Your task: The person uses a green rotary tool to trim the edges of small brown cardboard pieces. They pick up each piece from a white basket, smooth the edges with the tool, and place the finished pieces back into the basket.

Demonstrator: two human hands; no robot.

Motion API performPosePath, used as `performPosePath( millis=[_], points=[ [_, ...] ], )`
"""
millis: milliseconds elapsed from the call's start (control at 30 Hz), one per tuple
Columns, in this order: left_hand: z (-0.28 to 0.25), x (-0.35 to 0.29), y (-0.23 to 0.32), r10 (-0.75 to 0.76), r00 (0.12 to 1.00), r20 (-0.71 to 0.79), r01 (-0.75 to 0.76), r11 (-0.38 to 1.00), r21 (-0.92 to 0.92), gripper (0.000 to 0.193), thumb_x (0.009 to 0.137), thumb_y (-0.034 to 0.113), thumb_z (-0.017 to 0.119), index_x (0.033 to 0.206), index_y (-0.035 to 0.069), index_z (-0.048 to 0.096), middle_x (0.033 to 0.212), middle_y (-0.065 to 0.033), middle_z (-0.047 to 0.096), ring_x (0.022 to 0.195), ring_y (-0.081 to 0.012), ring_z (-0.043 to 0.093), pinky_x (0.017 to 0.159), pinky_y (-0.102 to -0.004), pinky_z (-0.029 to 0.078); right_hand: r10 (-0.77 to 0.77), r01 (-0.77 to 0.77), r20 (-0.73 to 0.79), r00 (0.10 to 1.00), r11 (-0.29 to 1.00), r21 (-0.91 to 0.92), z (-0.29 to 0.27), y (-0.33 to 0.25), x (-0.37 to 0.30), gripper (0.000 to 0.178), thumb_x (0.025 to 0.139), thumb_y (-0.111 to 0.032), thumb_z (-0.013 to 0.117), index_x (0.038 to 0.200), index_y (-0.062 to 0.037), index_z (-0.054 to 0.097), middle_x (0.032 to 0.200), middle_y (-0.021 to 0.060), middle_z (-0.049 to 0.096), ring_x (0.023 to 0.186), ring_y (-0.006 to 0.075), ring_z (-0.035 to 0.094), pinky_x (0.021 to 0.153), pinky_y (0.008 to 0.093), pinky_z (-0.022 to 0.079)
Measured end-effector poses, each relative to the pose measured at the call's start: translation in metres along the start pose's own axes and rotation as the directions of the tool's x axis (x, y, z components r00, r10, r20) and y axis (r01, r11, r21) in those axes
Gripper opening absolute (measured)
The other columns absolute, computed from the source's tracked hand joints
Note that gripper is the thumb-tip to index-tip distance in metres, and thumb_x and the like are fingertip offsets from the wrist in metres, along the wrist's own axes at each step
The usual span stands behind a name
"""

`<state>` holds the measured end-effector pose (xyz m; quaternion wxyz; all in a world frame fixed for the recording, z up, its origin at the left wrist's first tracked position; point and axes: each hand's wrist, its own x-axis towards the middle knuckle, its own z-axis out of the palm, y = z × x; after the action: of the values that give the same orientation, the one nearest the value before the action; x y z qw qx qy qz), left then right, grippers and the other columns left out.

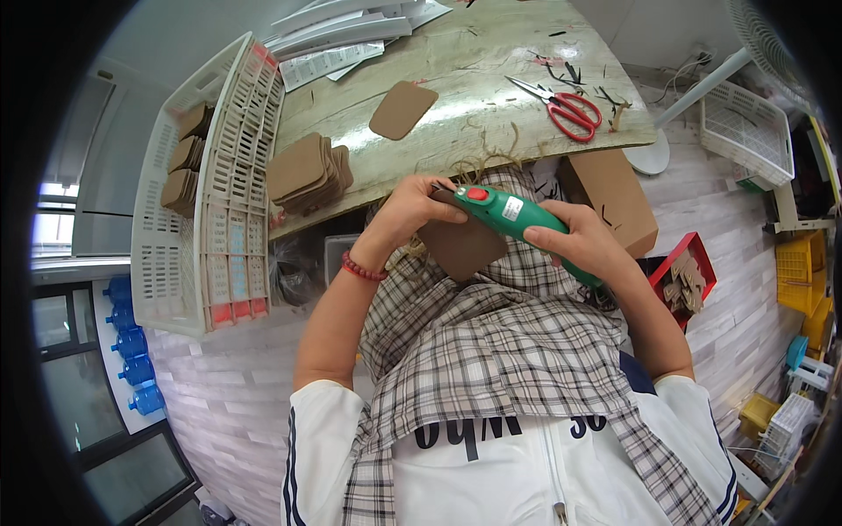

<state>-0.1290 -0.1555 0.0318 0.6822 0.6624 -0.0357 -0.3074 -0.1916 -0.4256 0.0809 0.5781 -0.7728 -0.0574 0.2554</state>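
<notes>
My left hand [412,210] pinches the top edge of a brown piece with rounded corners [465,250], held over my lap. It looks like leather or thick board; I cannot tell which. In the grip of my right hand [586,242] is a green cordless power tool [502,216] with a red button. Its tip meets the top edge of the brown piece beside my left fingers; the working end is mostly hidden. Another brown piece [403,110] lies flat on the table, and a stack of similar pieces [307,173] stands at the table's near left edge.
Red-handled scissors [561,110] lie on the table [478,66] among dark scraps. A white plastic crate [237,184] with more brown pieces stands at left, below papers [342,35]. To the right are a cardboard box [614,197], a red box of scraps [684,280] and a fan [772,44].
</notes>
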Motion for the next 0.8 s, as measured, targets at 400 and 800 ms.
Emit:
performPosePath(
  millis=[400, 800],
  points=[
    [-0.132, -0.080, 0.057, 0.363, 0.766, -0.531, -0.378, 0.922, 0.086, 0.021, 0.077, -0.003, 0.073, 0.094, 0.002, 0.063, 0.085, -0.0035, 0.067, 0.074, -0.0112, 0.063, 0.068, -0.0250, 0.053, 0.012, -0.003, -0.148, 0.989, 0.998, 0.059, 0.000, 0.029, -0.001, 0.034, 0.087, -0.028, 0.069, 0.103, 0.0012, 0.064, 0.069, 0.0002, 0.055, 0.056, 0.0064, 0.052, 0.049, 0.0232, 0.043],
    [-0.165, -0.040, 0.037, 0.888, 0.308, -0.341, 0.312, 0.244, 0.918, 0.047, 0.072, 0.013, 0.076, 0.113, -0.001, 0.060, 0.118, -0.0199, 0.056, 0.116, -0.0363, 0.048, 0.100, -0.0455, 0.037, 0.029, -0.007, -0.169, 0.985, 0.991, 0.131, 0.003, 0.033, -0.004, 0.034, 0.087, -0.027, 0.068, 0.104, 0.0024, 0.063, 0.072, 0.0015, 0.055, 0.056, 0.0069, 0.052, 0.051, 0.0235, 0.044]
  ],
)
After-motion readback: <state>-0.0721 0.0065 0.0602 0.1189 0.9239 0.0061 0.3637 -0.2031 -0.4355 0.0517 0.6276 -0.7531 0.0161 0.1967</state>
